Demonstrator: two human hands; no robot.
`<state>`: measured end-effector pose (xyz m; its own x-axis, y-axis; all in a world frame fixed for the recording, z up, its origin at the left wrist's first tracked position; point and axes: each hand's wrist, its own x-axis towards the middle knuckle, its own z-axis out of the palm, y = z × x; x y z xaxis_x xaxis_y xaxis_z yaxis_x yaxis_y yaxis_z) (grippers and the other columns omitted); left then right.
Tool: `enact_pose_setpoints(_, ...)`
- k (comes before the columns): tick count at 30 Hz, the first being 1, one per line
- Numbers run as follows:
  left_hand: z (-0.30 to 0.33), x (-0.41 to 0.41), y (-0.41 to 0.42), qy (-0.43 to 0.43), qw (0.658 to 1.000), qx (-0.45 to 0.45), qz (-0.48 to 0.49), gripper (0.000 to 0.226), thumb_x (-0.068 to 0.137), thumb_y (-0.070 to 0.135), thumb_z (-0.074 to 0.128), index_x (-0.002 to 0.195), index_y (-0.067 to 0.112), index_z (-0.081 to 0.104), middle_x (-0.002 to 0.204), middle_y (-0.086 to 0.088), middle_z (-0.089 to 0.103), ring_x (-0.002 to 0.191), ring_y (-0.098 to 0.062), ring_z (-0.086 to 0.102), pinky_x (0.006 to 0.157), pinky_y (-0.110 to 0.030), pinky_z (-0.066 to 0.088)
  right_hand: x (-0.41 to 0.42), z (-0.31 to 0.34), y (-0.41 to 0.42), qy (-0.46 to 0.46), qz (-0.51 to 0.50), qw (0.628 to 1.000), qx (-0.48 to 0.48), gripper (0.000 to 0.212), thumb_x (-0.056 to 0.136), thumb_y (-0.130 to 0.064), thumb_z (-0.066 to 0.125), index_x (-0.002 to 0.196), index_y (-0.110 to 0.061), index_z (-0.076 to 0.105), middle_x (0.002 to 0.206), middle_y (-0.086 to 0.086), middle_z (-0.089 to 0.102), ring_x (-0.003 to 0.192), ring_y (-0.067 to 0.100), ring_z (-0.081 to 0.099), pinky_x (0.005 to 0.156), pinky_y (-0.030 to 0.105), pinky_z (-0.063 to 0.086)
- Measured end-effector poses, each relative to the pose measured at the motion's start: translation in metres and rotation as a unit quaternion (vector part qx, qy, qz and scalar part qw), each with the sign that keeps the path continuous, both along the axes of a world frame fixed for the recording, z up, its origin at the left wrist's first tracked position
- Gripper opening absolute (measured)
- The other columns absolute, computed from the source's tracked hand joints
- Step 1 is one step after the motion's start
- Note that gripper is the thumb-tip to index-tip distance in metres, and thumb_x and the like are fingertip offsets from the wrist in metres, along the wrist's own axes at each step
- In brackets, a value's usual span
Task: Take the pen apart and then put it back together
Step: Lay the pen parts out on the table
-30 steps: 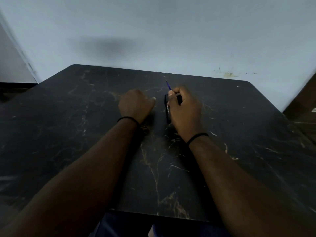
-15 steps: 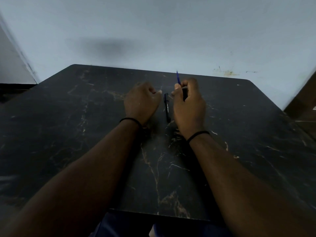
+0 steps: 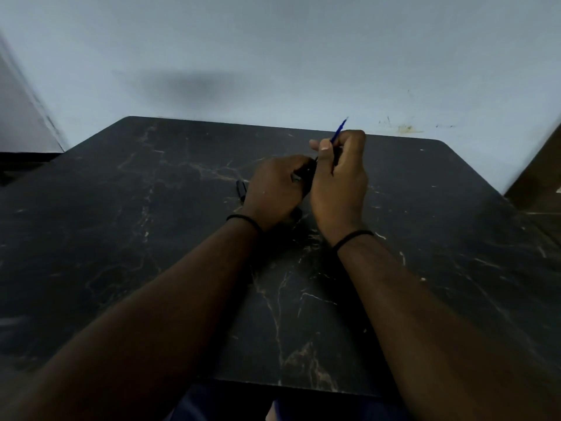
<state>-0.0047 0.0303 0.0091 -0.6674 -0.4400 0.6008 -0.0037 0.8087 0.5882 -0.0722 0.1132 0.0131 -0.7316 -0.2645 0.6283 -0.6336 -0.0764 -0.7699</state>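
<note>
My right hand point(image 3: 338, 183) is raised a little above the black marble table point(image 3: 151, 238) and pinches a thin blue refill point(image 3: 340, 130), whose tip sticks up and away past my fingers. My left hand point(image 3: 277, 189) sits just left of it, fingers curled round a black pen barrel point(image 3: 306, 174) that shows between the two hands. A small black pen part point(image 3: 241, 188) lies on the table just left of my left hand. Most of the barrel is hidden by my fingers.
A pale wall point(image 3: 273, 56) rises right behind the table's far edge. The table's rounded far right corner point(image 3: 440, 144) is close to a dark wooden piece point(image 3: 540, 177) at the right edge of view.
My left hand has picked the black barrel up off the table and moved right to meet my right hand. My right hand has lifted the blue refill higher.
</note>
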Motion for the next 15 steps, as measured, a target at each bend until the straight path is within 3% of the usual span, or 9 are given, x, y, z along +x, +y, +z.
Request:
enact_pose_setpoints(4,-0.003,0.000,-0.007,-0.021,0.999,-0.001,0.033,0.020,0.095,0.017,0.060,0.089,0.005,0.075,0.078,-0.013,0.074,0.068,-0.028,0.070,0.065,-0.048,0.056,-0.002,-0.004,-0.001,0.002,-0.005,0.999,0.033,0.017,0.101,-0.031,0.052,0.091,-0.022,0.042,0.069,-0.012,0.053,0.063,-0.004,0.054,0.057,0.024,0.040)
enact_pose_setpoints(8,-0.003,-0.001,-0.010,-0.029,0.998,0.003,0.063,0.015,0.092,0.021,0.065,0.093,0.013,0.078,0.084,-0.007,0.076,0.075,-0.022,0.071,0.070,-0.044,0.056,0.003,0.005,0.003,0.025,0.007,0.997,-0.078,0.007,0.103,-0.022,0.049,0.099,-0.015,0.049,0.082,-0.014,0.061,0.073,-0.008,0.058,0.064,0.006,0.041)
enact_pose_setpoints(11,-0.002,0.000,-0.013,-0.019,0.995,0.012,0.099,0.013,0.088,0.024,0.071,0.091,0.013,0.077,0.085,-0.006,0.076,0.076,-0.021,0.069,0.071,-0.043,0.055,0.002,0.018,0.007,0.044,0.008,0.982,-0.181,0.005,0.105,-0.013,0.040,0.101,-0.015,0.043,0.090,0.004,0.069,0.080,0.013,0.066,0.075,0.020,0.051)
enact_pose_setpoints(13,-0.002,0.000,-0.015,-0.004,0.991,0.019,0.129,0.015,0.087,0.026,0.071,0.088,0.012,0.075,0.080,-0.007,0.073,0.073,-0.023,0.067,0.067,-0.043,0.054,-0.003,0.022,0.010,0.032,0.011,0.976,-0.215,0.008,0.106,-0.012,0.037,0.101,-0.016,0.041,0.080,0.007,0.064,0.072,0.020,0.064,0.071,0.029,0.053)
enact_pose_setpoints(15,-0.001,0.001,-0.018,0.014,0.988,0.032,0.152,0.015,0.089,0.029,0.069,0.088,0.014,0.073,0.078,-0.005,0.072,0.072,-0.022,0.067,0.066,-0.042,0.055,-0.010,0.021,0.012,0.029,-0.007,0.980,-0.199,0.007,0.106,-0.015,0.038,0.104,-0.012,0.045,0.074,0.005,0.060,0.065,0.017,0.060,0.064,0.026,0.050)
